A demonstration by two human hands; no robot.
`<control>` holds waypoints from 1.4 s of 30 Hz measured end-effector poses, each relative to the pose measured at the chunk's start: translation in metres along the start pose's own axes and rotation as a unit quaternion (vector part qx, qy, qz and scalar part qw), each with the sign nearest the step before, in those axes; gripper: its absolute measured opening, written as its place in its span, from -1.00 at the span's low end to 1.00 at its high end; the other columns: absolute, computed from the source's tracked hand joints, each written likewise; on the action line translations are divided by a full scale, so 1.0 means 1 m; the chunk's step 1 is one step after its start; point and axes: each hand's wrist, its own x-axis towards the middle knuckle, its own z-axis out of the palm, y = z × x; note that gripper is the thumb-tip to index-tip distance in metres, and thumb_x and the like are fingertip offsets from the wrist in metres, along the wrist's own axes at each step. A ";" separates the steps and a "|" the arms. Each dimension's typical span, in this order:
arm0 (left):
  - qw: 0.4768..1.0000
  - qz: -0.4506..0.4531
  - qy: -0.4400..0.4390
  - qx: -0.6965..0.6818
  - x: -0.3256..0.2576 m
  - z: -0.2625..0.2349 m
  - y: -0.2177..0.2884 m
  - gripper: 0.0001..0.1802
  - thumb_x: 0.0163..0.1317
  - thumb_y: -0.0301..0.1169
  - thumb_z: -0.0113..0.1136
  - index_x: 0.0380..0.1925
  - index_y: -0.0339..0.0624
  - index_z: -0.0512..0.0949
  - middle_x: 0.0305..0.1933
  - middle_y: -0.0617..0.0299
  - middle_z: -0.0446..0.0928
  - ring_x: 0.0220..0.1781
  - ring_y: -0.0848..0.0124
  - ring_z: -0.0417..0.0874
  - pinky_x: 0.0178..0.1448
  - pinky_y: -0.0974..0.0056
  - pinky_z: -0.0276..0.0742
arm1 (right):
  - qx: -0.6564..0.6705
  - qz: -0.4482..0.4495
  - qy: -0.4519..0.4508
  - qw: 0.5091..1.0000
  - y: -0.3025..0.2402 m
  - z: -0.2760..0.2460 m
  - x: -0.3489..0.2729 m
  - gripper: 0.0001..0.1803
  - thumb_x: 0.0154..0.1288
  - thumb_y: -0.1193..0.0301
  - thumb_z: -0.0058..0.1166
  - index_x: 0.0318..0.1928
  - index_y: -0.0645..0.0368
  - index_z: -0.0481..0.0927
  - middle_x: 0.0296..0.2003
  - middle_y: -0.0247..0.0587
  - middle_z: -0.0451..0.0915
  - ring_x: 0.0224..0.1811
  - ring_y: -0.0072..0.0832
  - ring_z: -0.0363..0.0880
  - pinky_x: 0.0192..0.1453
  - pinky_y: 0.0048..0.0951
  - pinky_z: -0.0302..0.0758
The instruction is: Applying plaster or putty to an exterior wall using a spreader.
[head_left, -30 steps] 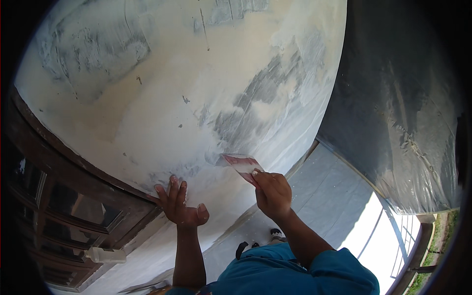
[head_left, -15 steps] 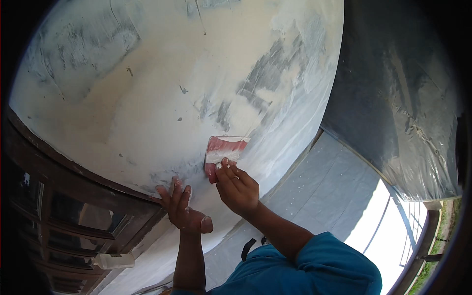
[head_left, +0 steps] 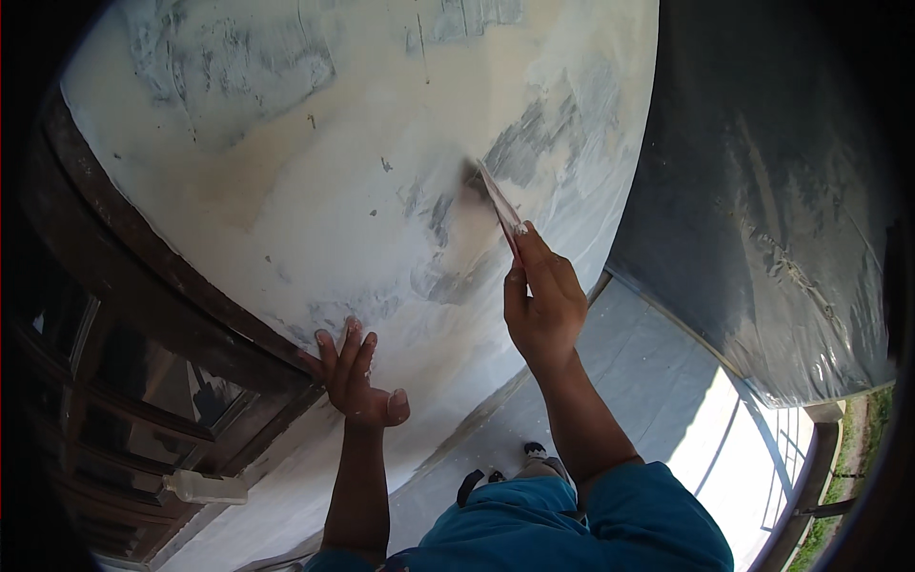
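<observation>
My right hand (head_left: 547, 303) grips a red, flat putty spreader (head_left: 502, 212), held nearly edge-on with its tip close to the wall; whether it touches cannot be told. White paste smears the spreader and the fingers around it. Lower down and to the left, my left hand (head_left: 353, 381) has its fingers spread, the tips resting at the wall beside the dark door frame. White residue marks those fingertips. Pale filler with grey patches covers the wall (head_left: 315, 191).
A dark brown wooden door with glass panes (head_left: 157, 391) runs along the left. A whitish translucent bottle-like object (head_left: 207, 488) sits by its lower part. Dark plastic sheeting (head_left: 762, 210) hangs at the right. Below lies a grey floor (head_left: 620, 372), with a railing at the lower right.
My right hand has moved up and to the right with the spreader, turning its blade from face-on to edge-on. My left hand stays about where it was, fingers spread.
</observation>
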 end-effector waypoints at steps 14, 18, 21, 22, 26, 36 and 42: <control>1.000 -0.016 -0.005 -0.010 -0.001 -0.001 0.002 -0.20 0.32 0.20 -0.23 0.03 -0.35 0.60 0.28 -0.02 0.55 0.62 -0.03 0.08 0.63 -0.19 -0.47 | -0.008 -0.032 -0.002 0.999 0.026 0.002 -0.029 -0.50 0.10 0.77 0.14 0.12 0.36 0.61 -0.07 0.00 0.71 -0.24 -0.26 0.66 -0.16 -0.38 0.62; 1.000 -0.015 -0.008 -0.010 -0.003 0.002 -0.001 -0.21 0.31 0.19 -0.22 0.04 -0.34 0.59 0.28 -0.02 0.55 0.62 -0.03 0.08 0.63 -0.19 -0.47 | 0.004 -0.018 -0.028 0.999 0.022 0.033 -0.055 -0.51 0.04 0.70 0.22 0.07 0.29 0.66 -0.05 -0.02 0.71 -0.14 -0.24 0.70 -0.06 -0.36 0.65; 1.000 -0.012 -0.007 -0.007 -0.003 0.001 -0.001 -0.22 0.29 0.19 -0.20 0.06 -0.32 0.58 0.28 -0.02 0.55 0.62 -0.05 0.09 0.63 -0.22 -0.47 | 0.065 -0.003 -0.100 0.993 -0.013 0.039 -0.116 -0.53 -0.02 0.56 0.32 0.01 0.21 0.67 0.00 -0.09 0.70 -0.13 -0.26 0.71 -0.03 -0.35 0.67; 1.000 -0.021 -0.003 -0.012 -0.004 0.004 0.000 -0.23 0.29 0.19 -0.21 0.00 -0.31 0.63 0.24 -0.01 0.58 0.62 0.00 0.09 0.63 -0.21 -0.48 | 0.092 0.003 -0.125 0.988 -0.024 0.029 -0.129 -0.53 -0.05 0.56 0.35 -0.01 0.20 0.67 -0.02 -0.10 0.71 -0.15 -0.28 0.72 -0.06 -0.35 0.68; 1.000 -0.016 -0.011 -0.009 -0.005 0.001 -0.001 -0.22 0.28 0.19 -0.20 0.04 -0.32 0.59 0.28 -0.03 0.55 0.62 -0.06 0.08 0.62 -0.25 -0.49 | 0.139 0.014 -0.154 0.978 -0.017 -0.006 -0.130 -0.53 -0.03 0.60 0.34 0.00 0.21 0.67 -0.11 -0.07 0.72 -0.17 -0.27 0.73 -0.09 -0.34 0.68; 1.000 -0.008 0.001 -0.019 -0.004 0.005 0.000 -0.22 0.29 0.20 -0.21 0.02 -0.34 0.60 0.27 -0.03 0.56 0.62 -0.06 0.08 0.63 -0.23 -0.50 | -0.010 0.074 0.001 0.997 0.052 0.025 -0.049 -0.67 0.10 0.66 0.26 -0.07 0.22 0.70 -0.17 -0.14 0.70 -0.16 -0.27 0.71 -0.10 -0.37 0.66; 1.000 -0.015 0.002 -0.005 -0.003 -0.003 0.003 -0.26 0.28 0.14 -0.21 -0.06 -0.31 0.67 0.16 0.00 0.64 0.62 0.03 0.11 0.65 -0.18 -0.48 | 0.073 0.100 -0.122 0.985 -0.014 0.016 -0.152 -0.61 0.03 0.62 0.28 -0.04 0.19 0.70 -0.17 -0.15 0.70 -0.11 -0.24 0.71 -0.05 -0.33 0.67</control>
